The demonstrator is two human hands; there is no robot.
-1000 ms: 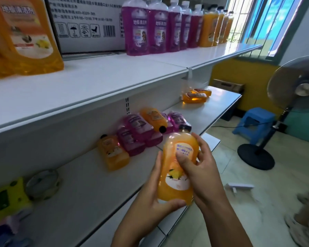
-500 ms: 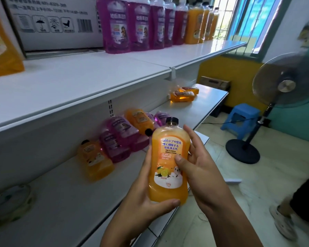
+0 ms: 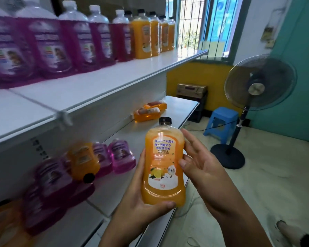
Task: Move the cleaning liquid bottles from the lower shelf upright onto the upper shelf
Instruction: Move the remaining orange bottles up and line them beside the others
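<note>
Head view, lower centre of frame: full orange plastic bottle with black cap (image 3: 163, 164) was upright, left hand (image 3: 141, 202) curled under its base, right hand (image 3: 200, 166) pinching its waist; judged heavy, smooth, best gripped there.

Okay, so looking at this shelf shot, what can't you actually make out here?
All in the head view:
- Purple bottles on the upper shelf: labels smeared by motion blur.
- Lying bottles on the lower shelf: blurred and overlapping, so no sure count.
- Held orange bottle: its back is hidden; left hand and right hand cover its sides.
- Bottom-left orange shape: cut by the edge.
</note>
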